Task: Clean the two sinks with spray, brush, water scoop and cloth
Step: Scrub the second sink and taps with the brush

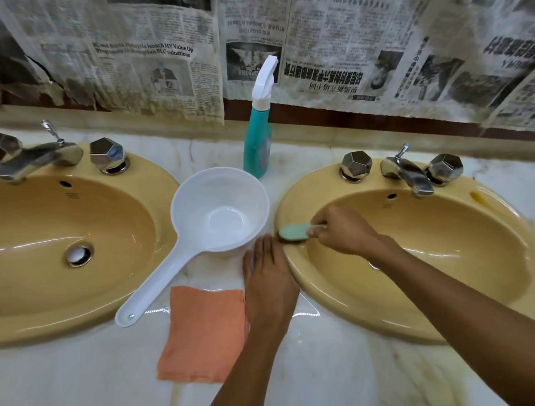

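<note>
Marble counter [305, 376] ran the full width, wall behind papered with newspaper [327, 38]. Two tan sinks were set in it: left sink [37, 221] with chrome tap [32, 157], right sink [439, 253] with its own tap [411, 175]. Between them stood a white water scoop [218, 210], handle pointing toward the near edge, and behind it an upright teal spray bottle [257, 146]. An orange cloth [202, 333] lay flat near the scoop handle. Left hand [269, 279] rested flat on the counter, fingers straight, against the right sink's rim, beside the cloth. Right hand [342, 229] gripped a green brush [294, 232], fingers curled round its handle, head pressed on the right sink's left rim.
</note>
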